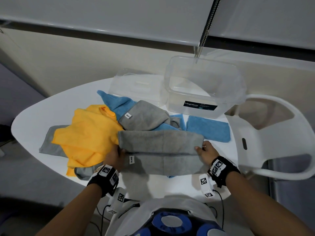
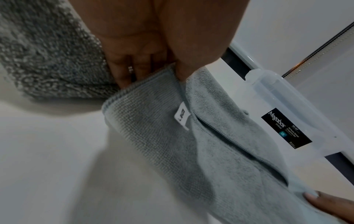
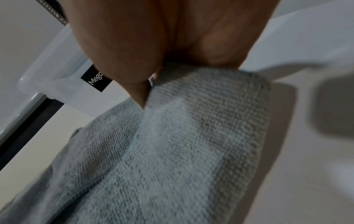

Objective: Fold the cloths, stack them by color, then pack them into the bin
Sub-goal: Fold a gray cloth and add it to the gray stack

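I have the grey cloth [image 1: 162, 150] stretched over the white surface [image 1: 34, 120], in front of the yellow cloth [image 1: 88, 133]. My left hand [image 1: 115, 157] pinches its left end and my right hand [image 1: 206, 152] its right end, each grip closed on a doubled edge. It looks light, soft and floppy, so corners hold best. Its long axis runs left to right, parallel to me

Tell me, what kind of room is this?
Probably a room in a home or small office: a white round table, a white plastic chair beside it, and a roller blind with a bead chain behind.
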The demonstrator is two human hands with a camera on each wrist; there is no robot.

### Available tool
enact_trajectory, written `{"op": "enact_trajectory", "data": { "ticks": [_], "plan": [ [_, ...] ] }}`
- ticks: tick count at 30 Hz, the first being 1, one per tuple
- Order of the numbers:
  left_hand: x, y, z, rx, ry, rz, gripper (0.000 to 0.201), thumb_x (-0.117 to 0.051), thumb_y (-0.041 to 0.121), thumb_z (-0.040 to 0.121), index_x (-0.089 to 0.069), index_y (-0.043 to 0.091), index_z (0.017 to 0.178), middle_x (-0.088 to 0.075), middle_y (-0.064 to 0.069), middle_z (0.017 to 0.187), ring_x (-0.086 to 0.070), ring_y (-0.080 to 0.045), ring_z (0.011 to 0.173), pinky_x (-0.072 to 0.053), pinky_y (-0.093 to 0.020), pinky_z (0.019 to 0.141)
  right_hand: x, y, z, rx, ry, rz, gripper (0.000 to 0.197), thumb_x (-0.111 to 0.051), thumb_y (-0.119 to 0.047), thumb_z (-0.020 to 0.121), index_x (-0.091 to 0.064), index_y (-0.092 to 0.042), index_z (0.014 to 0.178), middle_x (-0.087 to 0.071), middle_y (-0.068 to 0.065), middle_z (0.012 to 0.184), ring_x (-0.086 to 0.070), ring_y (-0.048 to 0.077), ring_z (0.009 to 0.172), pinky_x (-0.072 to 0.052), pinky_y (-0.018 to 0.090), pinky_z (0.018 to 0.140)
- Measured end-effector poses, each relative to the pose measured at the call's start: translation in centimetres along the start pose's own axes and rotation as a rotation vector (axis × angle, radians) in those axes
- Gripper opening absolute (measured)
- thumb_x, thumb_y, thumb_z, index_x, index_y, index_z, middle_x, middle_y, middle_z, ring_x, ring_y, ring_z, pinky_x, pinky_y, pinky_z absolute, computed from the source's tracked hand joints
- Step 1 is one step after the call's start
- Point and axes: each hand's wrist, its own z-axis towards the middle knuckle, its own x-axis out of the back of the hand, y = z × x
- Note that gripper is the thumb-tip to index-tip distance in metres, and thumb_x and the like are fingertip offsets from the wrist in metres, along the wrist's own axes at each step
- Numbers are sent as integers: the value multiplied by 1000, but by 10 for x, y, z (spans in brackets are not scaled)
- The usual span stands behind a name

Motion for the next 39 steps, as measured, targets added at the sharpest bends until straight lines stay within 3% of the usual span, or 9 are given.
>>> {"op": "enact_trajectory", "data": {
  "ticks": [3, 6, 12, 16, 21, 28, 31, 34, 39],
  "plan": [
    [0, -2, 0, -22, -9, -50, 39, -46, 45, 93, -48, 11, 112, -63, -15, 102, -60, -37, 97, -44, -39, 76, 2, 3, -4, -23, 0, 237, 42, -70, -34, 85, -43, -28, 116, -66, 9, 111, -66, 26, 94, -53, 43, 87],
    [0, -5, -1, -55, -27, -44, 37, -57, 34, 93, -48, 10, 120, -61, -10, 103, -60, -34, 99, -43, -34, 76, 11, -5, -17, -2, -65, 349, 62, -73, -11, 85, -31, -33, 125, -69, 14, 97, -68, 26, 84, -57, 37, 71],
    [17, 1, -1, -98, 56, 52, 20, -62, 28, 92, -57, 8, 90, -67, -17, 91, -61, -37, 87, -39, -35, 66, 22, -11, -30, 111, -170, 333, 22, -63, 12, 85, -55, -4, 99, -59, 11, 92, -57, 20, 81, -50, 16, 56],
    [52, 20, 8, -149, 106, 148, 25, -64, 26, 91, -54, 8, 76, -64, -17, 80, -60, -39, 81, -32, -33, 63, 23, -4, -29, 140, -205, 305, 29, -70, 8, 81, -71, -20, 75, -60, 8, 85, -56, 17, 78, -48, 21, 65],
    [108, 49, 52, -241, 130, 322, 21, -60, 30, 92, -61, 10, 88, -67, -20, 89, -60, -40, 87, -37, -34, 66, 16, -5, -48, 21, -412, 440, 33, -91, -16, 61, -71, -10, 87, -62, 7, 78, -62, 18, 63, -54, 29, 53],
    [110, 78, 117, -167, 57, 362, 43, -57, 45, 90, -50, 23, 127, -63, -10, 117, -60, -34, 101, -45, -34, 78, -2, -9, -66, -45, -650, 207, 27, -67, -4, 90, -66, -15, 114, -69, 5, 110, -70, 29, 81, -49, 25, 59],
    [100, 67, 112, -111, 87, 341, 48, -59, 44, 87, -49, 22, 128, -57, -10, 125, -56, -34, 110, -48, -44, 90, -2, -8, -58, 38, -513, -5, 8, -66, -7, 89, -67, -14, 92, -65, 7, 94, -67, 23, 68, -45, 26, 53],
    [84, 52, 81, -133, 163, 236, 23, -55, 27, 88, -55, 11, 104, -57, -19, 107, -56, -40, 100, -48, -45, 80, 3, -16, -41, 272, -242, -201, 23, -68, -2, 83, -64, -24, 75, -67, -3, 80, -60, 4, 61, -47, 29, 66],
    [61, 29, 11, -172, 466, 339, 34, -67, 23, 79, -58, 19, 111, -39, -16, 135, -43, -42, 115, -39, -56, 86, -3, -38, -11, 356, -104, -209, 23, -73, -17, 83, -58, -25, 97, -63, -6, 98, -59, 13, 83, -45, 20, 76]
  ]
}}
